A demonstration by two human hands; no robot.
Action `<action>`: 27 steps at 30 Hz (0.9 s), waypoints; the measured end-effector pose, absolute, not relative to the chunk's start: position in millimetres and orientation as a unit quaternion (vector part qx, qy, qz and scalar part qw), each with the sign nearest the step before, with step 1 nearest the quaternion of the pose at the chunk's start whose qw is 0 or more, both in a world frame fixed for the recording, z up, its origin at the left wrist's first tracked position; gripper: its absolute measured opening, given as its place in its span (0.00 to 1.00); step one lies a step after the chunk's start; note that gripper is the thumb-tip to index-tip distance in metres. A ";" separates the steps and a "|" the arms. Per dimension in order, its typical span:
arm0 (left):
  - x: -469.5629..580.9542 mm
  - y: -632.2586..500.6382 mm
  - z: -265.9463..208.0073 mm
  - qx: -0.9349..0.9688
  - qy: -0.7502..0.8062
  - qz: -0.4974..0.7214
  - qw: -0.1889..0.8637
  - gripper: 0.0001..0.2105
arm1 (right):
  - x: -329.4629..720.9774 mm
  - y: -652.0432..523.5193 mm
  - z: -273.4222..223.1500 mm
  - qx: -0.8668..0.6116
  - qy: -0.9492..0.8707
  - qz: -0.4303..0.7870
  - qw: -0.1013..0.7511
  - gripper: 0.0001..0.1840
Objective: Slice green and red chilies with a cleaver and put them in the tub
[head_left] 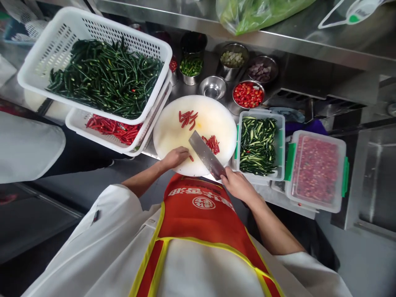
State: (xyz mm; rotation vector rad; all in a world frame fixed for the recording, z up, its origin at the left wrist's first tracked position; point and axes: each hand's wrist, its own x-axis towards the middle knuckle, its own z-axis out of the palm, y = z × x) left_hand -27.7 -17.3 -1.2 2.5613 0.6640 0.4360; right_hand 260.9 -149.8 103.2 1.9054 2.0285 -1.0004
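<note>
My right hand (237,183) grips the handle of a cleaver (206,154), whose broad blade reaches across a round white cutting board (167,119). At the board's near left, my left hand (175,158) has its fingers curled and pressed together over a red chili (191,158), part of which sticks out toward the blade. Behind the cleaver lies a small pile of cut red chilies (211,144). Several whole red chilies (187,119) rest farther back on the board.
At left, a white basket of green chilies (108,78) is stacked over one of red chilies (116,130). Right of the board stand a tub of cut green chilies (259,144) and a lidded tub (318,165). Metal bowls, including an empty one (213,87), line the back.
</note>
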 end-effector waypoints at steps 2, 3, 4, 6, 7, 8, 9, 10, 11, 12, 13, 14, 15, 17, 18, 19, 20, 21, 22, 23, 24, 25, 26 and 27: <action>-24.0 -19.2 -3.9 0.926 0.249 0.172 0.225 0.16 | 258.1 -147.0 112.0 0.624 0.698 -0.335 0.109 0.11; -22.6 -19.4 -4.6 0.925 0.252 0.177 0.224 0.15 | 256.9 -146.3 116.2 0.617 0.702 -0.337 0.115 0.11; -21.4 -19.5 -4.9 0.924 0.254 0.181 0.223 0.15 | 256.1 -145.8 120.1 0.612 0.704 -0.339 0.121 0.11; -19.6 -20.1 -5.2 0.923 0.256 0.191 0.217 0.15 | 256.5 -145.9 126.7 0.606 0.705 -0.345 0.130 0.11; -18.9 -20.6 -5.3 0.922 0.257 0.196 0.212 0.14 | 258.1 -146.5 129.6 0.604 0.703 -0.350 0.134 0.11; -18.3 -21.2 -5.5 0.922 0.258 0.201 0.206 0.14 | 260.6 -147.3 132.2 0.603 0.701 -0.355 0.137 0.11; -17.9 -21.8 -5.8 0.923 0.258 0.204 0.201 0.13 | 263.9 -148.3 134.6 0.602 0.698 -0.361 0.142 0.11; -17.6 -22.3 -6.4 0.923 0.257 0.207 0.197 0.13 | 267.2 -149.3 136.5 0.601 0.695 -0.368 0.147 0.12; -17.5 -22.6 -7.2 0.923 0.256 0.210 0.195 0.12 | 270.0 -150.1 137.7 0.598 0.692 -0.374 0.151 0.12; -17.7 -22.7 -8.2 0.923 0.253 0.213 0.195 0.12 | 271.4 -150.4 137.9 0.597 0.690 -0.379 0.154 0.12; -18.0 -22.5 -9.6 0.924 0.250 0.216 0.195 0.11 | 270.7 -149.9 136.8 0.597 0.688 -0.383 0.157 0.11; -18.4 -22.1 -11.1 0.924 0.247 0.218 0.196 0.11 | 267.7 -148.3 134.1 0.598 0.686 -0.384 0.157 0.11; -18.9 -21.5 -12.9 0.924 0.244 0.218 0.197 0.10 | 262.3 -145.6 129.7 0.600 0.686 -0.383 0.153 0.11; -19.8 -20.0 -16.3 0.926 0.240 0.213 0.200 0.10 | 246.9 -137.3 117.0 0.606 0.688 -0.374 0.137 0.11; -20.3 -19.4 -17.8 0.927 0.238 0.210 0.201 0.10 | 238.8 -132.5 109.6 0.609 0.691 -0.369 0.127 0.11; -20.6 -19.1 -18.8 0.928 0.236 0.208 0.200 0.10 | 232.0 -127.9 102.2 0.612 0.692 -0.363 0.117 0.12; -21.0 -19.1 -19.2 0.928 0.235 0.209 0.198 0.10 | 227.3 -124.1 95.6 0.616 0.693 -0.359 0.107 0.12; -21.3 -19.5 -18.9 0.929 0.233 0.210 0.194 0.10 | 225.0 -121.4 90.0 0.620 0.692 -0.355 0.100 0.12; -21.5 -20.1 -18.0 0.931 0.230 0.210 0.191 0.10 | 225.3 -120.4 85.9 0.627 0.689 -0.351 0.094 0.12; -21.6 -20.7 -16.4 0.932 0.227 0.208 0.189 0.10 | 227.8 -121.0 83.3 0.636 0.684 -0.346 0.087 0.13; -21.6 -20.6 -14.2 0.934 0.225 0.204 0.188 0.10 | 232.1 -123.3 82.2 0.649 0.676 -0.340 0.080 0.13; -21.3 -19.3 -11.7 0.935 0.224 0.198 0.191 0.11 | 237.5 -126.9 82.6 0.664 0.665 -0.334 0.070 0.13; -20.7 -15.9 -8.8 0.935 0.225 0.191 0.196 0.11 | 243.3 -131.5 84.3 0.680 0.653 -0.328 0.059 0.13; -19.7 -9.6 -5.9 0.933 0.233 0.186 0.202 0.12 | 248.9 -136.7 87.1 0.695 0.641 -0.323 0.049 0.14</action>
